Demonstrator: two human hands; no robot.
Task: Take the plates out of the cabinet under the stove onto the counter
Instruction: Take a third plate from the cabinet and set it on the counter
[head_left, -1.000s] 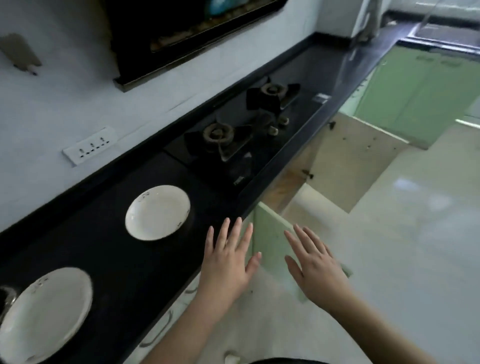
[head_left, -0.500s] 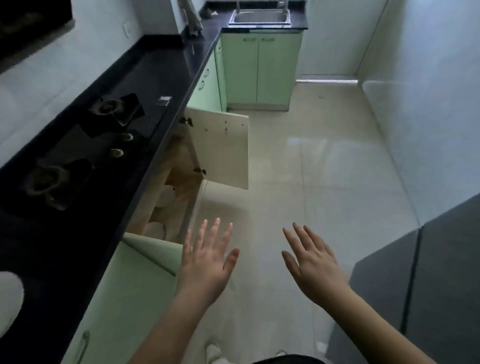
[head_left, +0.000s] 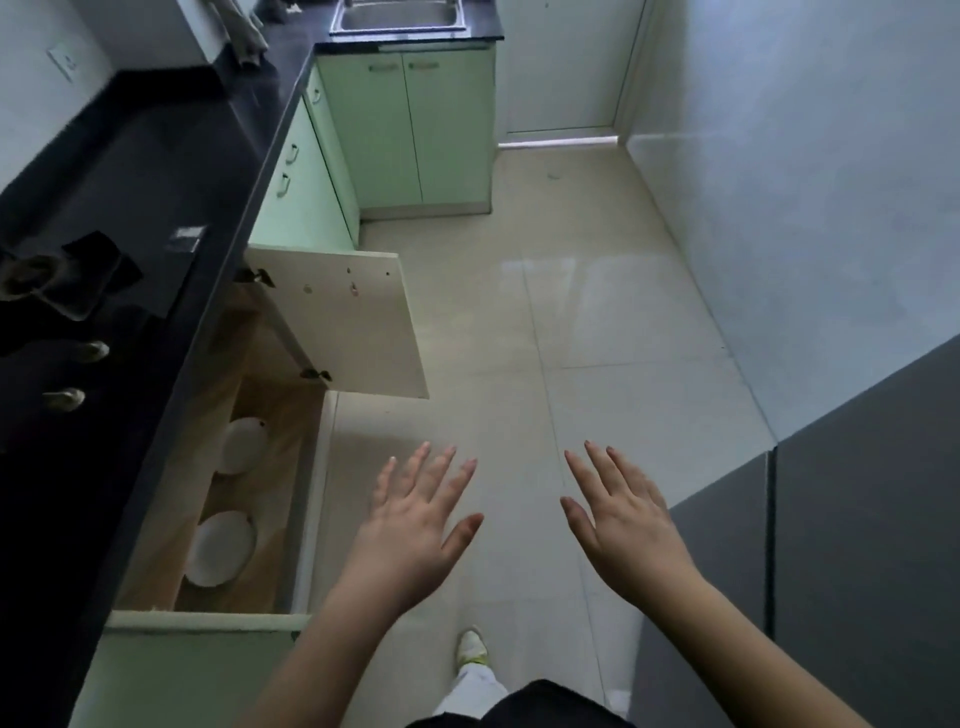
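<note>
Below, two round white plates flat in the open cabinet.

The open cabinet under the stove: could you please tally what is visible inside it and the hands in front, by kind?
White plates in the cabinet: 2, the far plate and the near plate
Open cabinet doors: 2, the far door and the near door
Empty hands: 2, left hand and right hand
Total: 6

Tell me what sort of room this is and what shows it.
Most likely a home kitchen: a black counter with a gas stove, a steel sink at the far end, and green cabinets, one open with plates inside.
</note>
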